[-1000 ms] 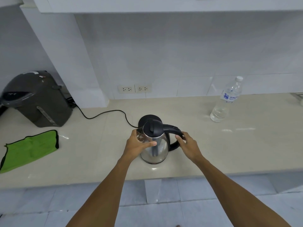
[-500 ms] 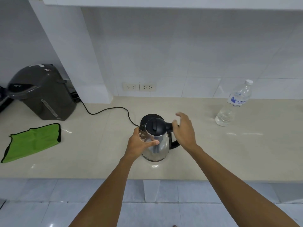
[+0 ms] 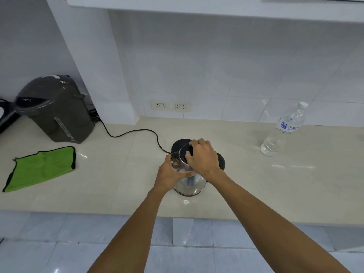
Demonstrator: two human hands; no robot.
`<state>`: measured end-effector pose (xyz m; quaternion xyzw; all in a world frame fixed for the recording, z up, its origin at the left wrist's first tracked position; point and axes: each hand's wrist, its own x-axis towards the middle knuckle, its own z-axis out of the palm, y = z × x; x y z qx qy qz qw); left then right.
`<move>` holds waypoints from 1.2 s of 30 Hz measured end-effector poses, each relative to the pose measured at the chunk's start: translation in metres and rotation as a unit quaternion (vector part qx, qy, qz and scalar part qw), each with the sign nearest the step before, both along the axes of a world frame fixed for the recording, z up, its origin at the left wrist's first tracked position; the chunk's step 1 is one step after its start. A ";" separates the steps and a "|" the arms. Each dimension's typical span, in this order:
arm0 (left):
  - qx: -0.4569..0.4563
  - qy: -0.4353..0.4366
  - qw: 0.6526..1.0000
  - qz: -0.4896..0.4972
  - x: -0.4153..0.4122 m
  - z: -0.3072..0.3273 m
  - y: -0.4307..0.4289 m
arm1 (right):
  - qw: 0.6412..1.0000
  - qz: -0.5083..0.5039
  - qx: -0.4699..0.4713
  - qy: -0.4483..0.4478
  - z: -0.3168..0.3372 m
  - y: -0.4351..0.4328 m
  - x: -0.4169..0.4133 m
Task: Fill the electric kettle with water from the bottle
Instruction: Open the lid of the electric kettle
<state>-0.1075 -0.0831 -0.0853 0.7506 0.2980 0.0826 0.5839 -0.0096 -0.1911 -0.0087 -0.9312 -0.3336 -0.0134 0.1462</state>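
Steel kettle (image 3: 188, 179) held mid-counter, bottle (image 3: 283, 131) off to the far right.
Kettle body is gripped by the left hand (image 3: 171, 174); the black lid (image 3: 186, 152) is covered by the right hand (image 3: 203, 157), fingers curled on its rim. Bottle is seen upright, capped, well apart; right hand is nearer, so the reach is judged rightward.

A: Kettle (image 3: 188, 181)?

B: 1 electric kettle, polished steel body, black lid and handle, upright on the counter (image 3: 118, 174) near its front edge, just in front of its black round base (image 3: 179, 143).

A: Bottle (image 3: 283, 131)?

B: 1 clear plastic bottle, white cap on, blue-printed label, upright, well right of the kettle and nearer the wall. Water fills only its lower part.
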 end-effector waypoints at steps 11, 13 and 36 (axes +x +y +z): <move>-0.004 0.004 1.000 -0.002 -0.001 0.007 -0.001 | 0.997 -0.016 0.069 0.016 0.006 -0.004 0.000; -0.004 0.005 1.000 -0.004 -0.002 0.007 -0.001 | 0.995 -0.023 0.089 0.027 0.008 -0.005 0.002; -0.003 0.005 1.000 -0.007 -0.004 0.011 -0.004 | 0.901 -0.086 0.355 0.236 0.026 -0.052 0.014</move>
